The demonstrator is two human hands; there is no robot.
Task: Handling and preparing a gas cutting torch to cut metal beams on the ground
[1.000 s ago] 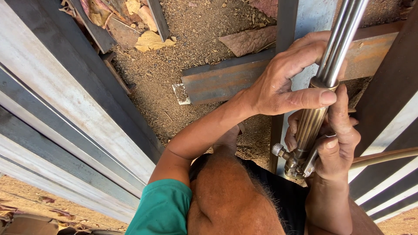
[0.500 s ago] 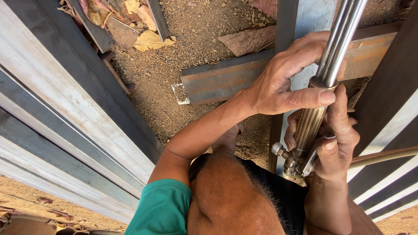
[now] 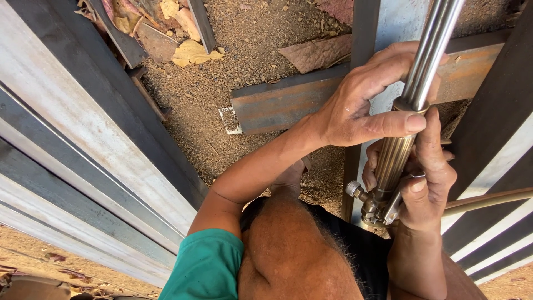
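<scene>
I see both hands closed on one long metal tool, a cutting torch [image 3: 413,105] by its shape, which runs from the top right of the view down toward the lower middle. My left hand [image 3: 366,105] is wrapped around the place where the shiny steel tubes [image 3: 436,44] enter the ribbed brass handle [image 3: 391,161]. The thumb lies flat across the front of the tool, just under the collar, and the other fingers curl behind the tubes, so this hand is clamped firmly on the torch. My right hand [image 3: 425,178] holds the lower part of the handle. Its fingers are folded around the brass body from the right side, and the thumb presses on a thin metal lever [image 3: 395,203] that lies along the handle. This hand is also shut tight on the tool. The two hands are one above the other, very near, the left thumb almost touching the right index finger.

At the bottom end of the torch there is a small round valve knob [image 3: 353,189], it stands out to the left, free of both hands. A hose [image 3: 488,201] leaves to the right from behind the right hand.

Under the hands is sandy ground [image 3: 250,61] with a rusty flat steel bar [image 3: 288,103] and dry leaves [image 3: 191,53]. Long grey steel beams [image 3: 78,144] run across the left side.
</scene>
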